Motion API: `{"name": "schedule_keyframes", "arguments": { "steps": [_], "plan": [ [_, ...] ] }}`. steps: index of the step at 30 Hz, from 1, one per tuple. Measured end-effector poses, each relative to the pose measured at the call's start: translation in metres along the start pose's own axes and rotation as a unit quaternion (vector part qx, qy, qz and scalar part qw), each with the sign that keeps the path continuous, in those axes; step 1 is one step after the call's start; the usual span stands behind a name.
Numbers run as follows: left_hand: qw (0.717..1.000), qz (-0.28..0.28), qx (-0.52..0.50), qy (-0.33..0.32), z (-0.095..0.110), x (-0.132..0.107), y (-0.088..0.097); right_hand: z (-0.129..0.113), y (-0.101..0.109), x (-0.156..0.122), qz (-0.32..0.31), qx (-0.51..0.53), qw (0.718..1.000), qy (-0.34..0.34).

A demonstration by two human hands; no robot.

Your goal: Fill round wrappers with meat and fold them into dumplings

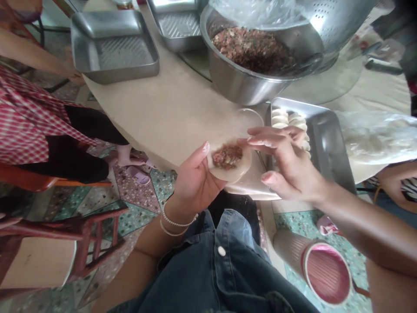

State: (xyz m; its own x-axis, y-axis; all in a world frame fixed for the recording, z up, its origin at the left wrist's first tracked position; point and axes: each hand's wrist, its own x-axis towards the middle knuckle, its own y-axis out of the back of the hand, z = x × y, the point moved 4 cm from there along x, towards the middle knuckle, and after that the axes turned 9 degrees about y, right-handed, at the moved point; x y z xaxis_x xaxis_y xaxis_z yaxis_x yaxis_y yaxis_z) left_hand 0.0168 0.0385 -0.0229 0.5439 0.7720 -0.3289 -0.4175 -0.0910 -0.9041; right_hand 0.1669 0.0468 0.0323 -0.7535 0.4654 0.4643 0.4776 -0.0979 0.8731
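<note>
My left hand [197, 184] holds a round dumpling wrapper [237, 173] on its palm and fingers, with the thumb along the near-left edge. A mound of minced meat filling [227, 156] lies in the middle of the wrapper, which is still flat and unfolded. My right hand [291, 163] is just to the right, its fingers stretched toward the wrapper's upper right edge and its thumb apart. Whether a fingertip touches that edge I cannot tell. Behind the right hand, a small clear dish [249, 121] and rows of white dumplings [280, 116] are partly covered.
A metal tray [329, 143] holds the dumplings. Beyond stands a large steel bowl [241, 89] of minced filling [250, 48]. Two more metal trays [119, 52] sit at the back left. Plastic-wrapped wrappers [381, 134] lie right. A person in a checked shirt [29, 104] is at left; a bin [293, 252] stands below.
</note>
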Motion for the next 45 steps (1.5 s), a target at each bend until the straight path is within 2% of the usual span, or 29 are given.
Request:
{"name": "schedule_keyframes", "arguments": {
  "steps": [3, 8, 12, 14, 17, 19, 21, 24, 28, 32, 34, 37, 39, 43, 45],
  "plan": [
    [1.000, -0.005, 0.009, 0.018, -0.005, 0.001, -0.001, -0.001, -0.007, 0.003, -0.008, 0.026, 1.000, -0.007],
    [1.000, -0.016, 0.026, 0.005, -0.004, -0.003, 0.002, -0.004, -0.009, 0.018, -0.020, 0.075, 0.997, 0.021],
    [0.999, 0.000, 0.035, -0.033, 0.006, -0.011, 0.006, 0.020, -0.011, 0.022, -0.051, 0.004, 0.996, -0.069],
    [0.998, 0.018, 0.036, -0.052, 0.010, -0.014, 0.007, 0.035, -0.018, 0.020, -0.098, -0.043, 0.989, -0.103],
    [0.997, 0.027, 0.030, -0.062, 0.012, -0.017, 0.009, 0.050, -0.031, 0.019, -0.163, -0.070, 0.978, -0.107],
    [0.997, 0.024, 0.028, -0.061, 0.011, -0.017, 0.009, 0.051, -0.031, 0.019, -0.157, -0.069, 0.979, -0.112],
    [0.997, 0.019, 0.031, -0.062, 0.009, -0.016, 0.009, 0.044, -0.023, 0.021, -0.108, -0.058, 0.986, -0.116],
    [0.997, -0.003, 0.042, -0.062, 0.006, -0.014, 0.006, 0.021, -0.010, 0.023, -0.042, -0.012, 0.996, -0.081],
    [0.997, -0.034, 0.056, -0.043, 0.000, -0.010, -0.002, -0.014, -0.011, 0.022, -0.039, 0.039, 0.998, 0.007],
    [0.997, -0.046, 0.057, -0.023, -0.002, -0.010, -0.006, -0.030, -0.014, 0.020, -0.059, 0.045, 0.994, 0.076],
    [0.997, -0.041, 0.062, -0.035, 0.000, -0.010, -0.006, -0.024, -0.010, 0.021, -0.050, 0.037, 0.996, 0.071],
    [0.996, -0.025, 0.071, -0.057, 0.003, -0.013, -0.002, 0.005, -0.007, 0.024, -0.029, 0.007, 0.999, -0.037],
    [0.995, -0.011, 0.076, -0.064, 0.006, -0.014, 0.000, 0.027, -0.013, 0.024, -0.045, -0.010, 0.994, -0.100],
    [0.994, 0.012, 0.079, -0.071, 0.009, -0.018, 0.003, 0.049, -0.034, 0.023, -0.106, -0.032, 0.988, -0.110],
    [0.994, 0.015, 0.077, -0.070, 0.009, -0.018, 0.003, 0.048, -0.035, 0.021, -0.099, -0.038, 0.988, -0.110]
  ]
}}
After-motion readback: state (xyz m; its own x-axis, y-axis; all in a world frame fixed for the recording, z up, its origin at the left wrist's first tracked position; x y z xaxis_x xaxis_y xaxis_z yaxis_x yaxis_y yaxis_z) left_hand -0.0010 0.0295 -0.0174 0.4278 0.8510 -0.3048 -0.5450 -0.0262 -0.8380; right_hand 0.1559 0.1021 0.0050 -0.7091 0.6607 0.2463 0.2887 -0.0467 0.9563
